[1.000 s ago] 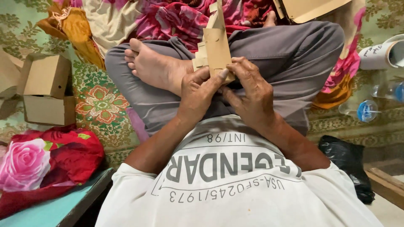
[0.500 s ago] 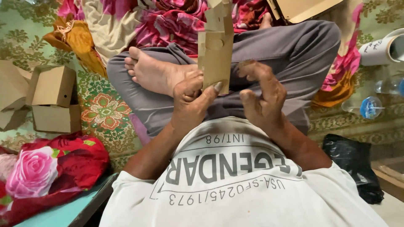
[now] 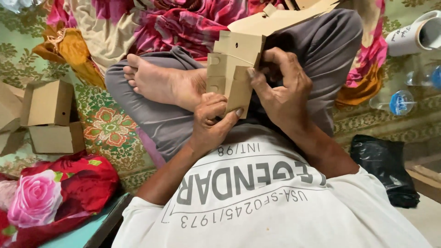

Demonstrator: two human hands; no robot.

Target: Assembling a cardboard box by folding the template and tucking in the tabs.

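I wear a white short-sleeved T-shirt [image 3: 257,206] that fills the lower middle of the frame, its chest printed with large grey block letters and smaller rows of grey characters above and below them. My trousers [image 3: 317,59] are plain grey, loose cloth with soft folds, showing across the upper middle and upper right. My left hand [image 3: 212,120] and right hand [image 3: 280,89] are bare, forearms uncovered, and my foot [image 3: 161,82] left of centre has no sock or shoe

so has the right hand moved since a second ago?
Yes. The right hand has risen off the lap, from beside the left hand to higher on the cardboard piece, toward the raised knee.
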